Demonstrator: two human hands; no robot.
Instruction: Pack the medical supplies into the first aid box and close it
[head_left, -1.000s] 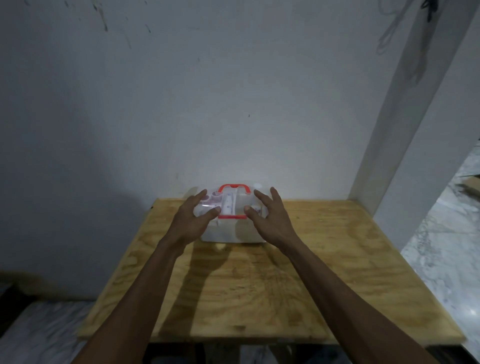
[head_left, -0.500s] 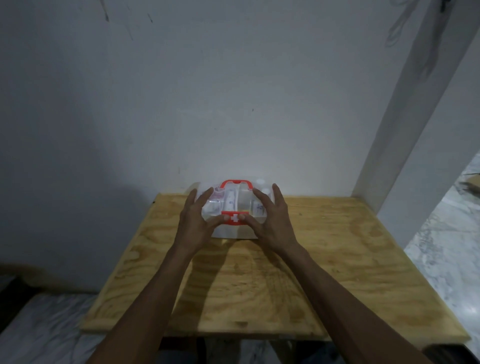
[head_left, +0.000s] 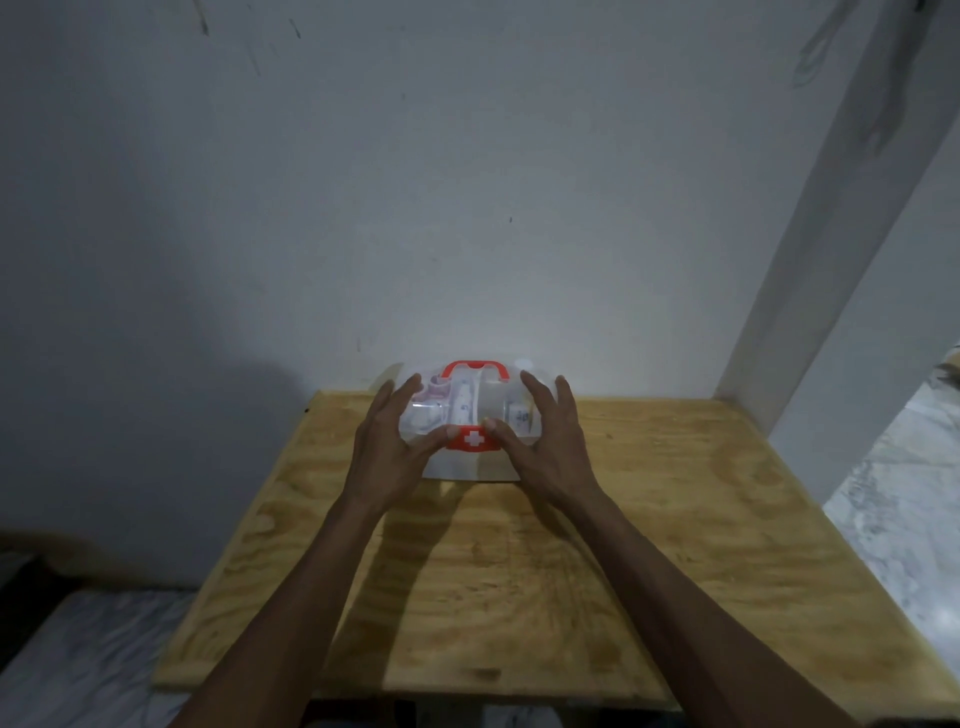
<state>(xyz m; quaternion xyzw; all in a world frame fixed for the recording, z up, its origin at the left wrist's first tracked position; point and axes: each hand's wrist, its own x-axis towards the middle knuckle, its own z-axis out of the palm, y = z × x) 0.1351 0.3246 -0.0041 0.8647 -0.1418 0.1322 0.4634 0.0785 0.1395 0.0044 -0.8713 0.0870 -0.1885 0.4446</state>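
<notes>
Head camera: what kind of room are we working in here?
Probably a plain room in a home, though that is a guess: a bare plywood table pushed against a scuffed white wall, and a marble-patterned floor beside it. Both hands rest on the first aid box.

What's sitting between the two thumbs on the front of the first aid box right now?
In the head view, the red latch with its white cross lies between the thumbs of the left hand and right hand, on the front edge of the first aid box.
</notes>
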